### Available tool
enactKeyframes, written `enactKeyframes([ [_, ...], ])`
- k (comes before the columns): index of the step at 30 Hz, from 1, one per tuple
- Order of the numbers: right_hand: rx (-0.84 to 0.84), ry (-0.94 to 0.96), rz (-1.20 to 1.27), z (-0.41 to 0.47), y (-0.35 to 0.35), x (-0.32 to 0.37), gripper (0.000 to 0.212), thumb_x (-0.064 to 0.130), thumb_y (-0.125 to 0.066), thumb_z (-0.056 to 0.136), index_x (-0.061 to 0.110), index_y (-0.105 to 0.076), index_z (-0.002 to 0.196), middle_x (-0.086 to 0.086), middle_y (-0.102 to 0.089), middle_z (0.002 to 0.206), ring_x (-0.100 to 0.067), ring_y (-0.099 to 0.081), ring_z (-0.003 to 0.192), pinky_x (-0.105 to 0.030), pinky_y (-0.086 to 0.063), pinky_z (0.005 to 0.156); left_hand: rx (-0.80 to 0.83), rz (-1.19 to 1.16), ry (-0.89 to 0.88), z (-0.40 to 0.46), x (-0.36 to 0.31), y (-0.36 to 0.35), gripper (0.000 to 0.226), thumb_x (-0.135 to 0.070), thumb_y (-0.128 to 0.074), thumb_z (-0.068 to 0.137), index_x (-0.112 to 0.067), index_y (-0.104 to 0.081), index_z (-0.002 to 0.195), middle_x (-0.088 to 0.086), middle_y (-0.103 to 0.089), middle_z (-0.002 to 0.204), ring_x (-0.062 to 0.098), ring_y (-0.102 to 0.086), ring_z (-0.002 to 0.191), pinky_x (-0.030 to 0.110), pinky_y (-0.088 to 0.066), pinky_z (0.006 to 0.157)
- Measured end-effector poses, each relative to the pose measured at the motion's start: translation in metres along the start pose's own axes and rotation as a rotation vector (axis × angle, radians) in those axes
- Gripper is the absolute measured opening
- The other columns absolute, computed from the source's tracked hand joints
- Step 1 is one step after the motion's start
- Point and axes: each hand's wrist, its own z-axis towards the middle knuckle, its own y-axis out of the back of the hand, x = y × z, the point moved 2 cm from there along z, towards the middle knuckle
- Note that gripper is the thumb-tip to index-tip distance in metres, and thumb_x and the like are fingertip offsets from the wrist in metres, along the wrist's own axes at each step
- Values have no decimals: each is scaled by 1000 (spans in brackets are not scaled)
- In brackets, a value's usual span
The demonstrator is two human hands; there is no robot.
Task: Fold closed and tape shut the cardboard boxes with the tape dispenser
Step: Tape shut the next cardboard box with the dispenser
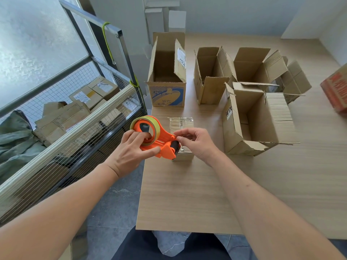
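Observation:
My left hand (133,149) grips the orange tape dispenser (159,141), which carries a yellowish tape roll (144,121), with fingers hooked through its ring. My right hand (197,142) pinches at the tape end beside the black roller (174,146). Both hover over a small closed cardboard box (181,124) wrapped in shiny clear tape near the table's left edge. Several open cardboard boxes stand behind: a blue-printed one (166,95), a narrow one (208,87), a large one (253,124) and one at the back (257,66).
The wooden table (187,194) extends right and toward me. A red printed box (336,91) sits at the right edge. A wire-mesh cart (75,113) full of parcels stands left of the table, with grey bags beside it.

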Motion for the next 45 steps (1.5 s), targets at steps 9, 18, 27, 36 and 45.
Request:
enactKeyframes([
  [9, 9, 5, 121, -1, 2, 9, 20, 13, -81, 87, 10, -77, 106, -11, -77, 99, -31, -74, 95, -45, -61, 89, -13, -24, 0, 10, -4, 10, 66, 3, -75, 76, -35, -50, 124, 14, -47, 118, 31, -45, 102, 46, -33, 96],
  [18, 74, -20, 137, -2, 0, 8, 31, 17, -87, 81, 18, -76, 110, -8, -74, 103, -21, -74, 92, -34, -62, 81, 50, 64, -29, 18, -10, 17, 42, -8, -49, 91, -38, -56, 119, 17, -57, 119, 35, -54, 102, 46, -38, 91],
  [27, -88, 122, -72, 6, -6, 32, 20, 38, -58, 102, 37, -70, 118, 11, -69, 113, -3, -63, 102, -22, -53, 83, 76, 129, -151, 29, -16, 17, 40, -4, -40, 96, -32, -65, 107, 14, -61, 117, 32, -59, 98, 44, -44, 90],
  [36, 63, 530, -612, 13, -15, 55, 56, -6, -52, 96, 32, -64, 136, 6, -54, 147, -12, -49, 134, -25, -47, 106, 58, 77, -212, 29, -19, 8, 38, -6, -37, 102, -36, -52, 121, 11, -59, 115, 30, -58, 94, 43, -42, 94],
  [45, -52, 611, -623, 4, -5, 57, 24, 10, -66, 98, 15, -77, 119, 0, -74, 119, -14, -69, 108, -34, -59, 91, 99, 79, -227, 25, -16, 2, 46, -4, -58, 91, -37, -48, 121, 11, -55, 121, 30, -57, 101, 43, -37, 98],
])
